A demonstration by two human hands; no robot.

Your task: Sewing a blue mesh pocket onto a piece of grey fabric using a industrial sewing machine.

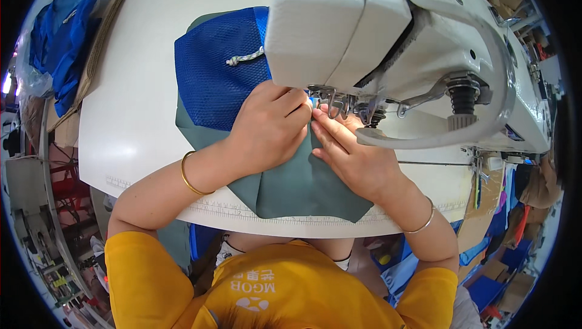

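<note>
A white sewing machine (327, 32) reaches over the table from the upper right. Under its head lies a grey-green fabric piece (291, 186), with a blue mesh fabric piece (212, 74) on top of it at the left. A knotted white-and-green cord (245, 58) sticks out of the blue mesh. My left hand (267, 126) is closed, its fingers pinching the cloth edge just left of the needle area. My right hand (357, 159) lies flat on the grey-green cloth, fingers stretched toward the presser foot. The machine's head partly hides the fingertips and the stitching spot.
The white tabletop (127, 117) has a printed ruler (242, 214) along its near edge. A blue fabric bundle (60, 38) in clear plastic hangs beyond the left edge, beside a cardboard sheet (100, 44). The machine's curved knee-shaped guard (436, 141) sits right of my right hand.
</note>
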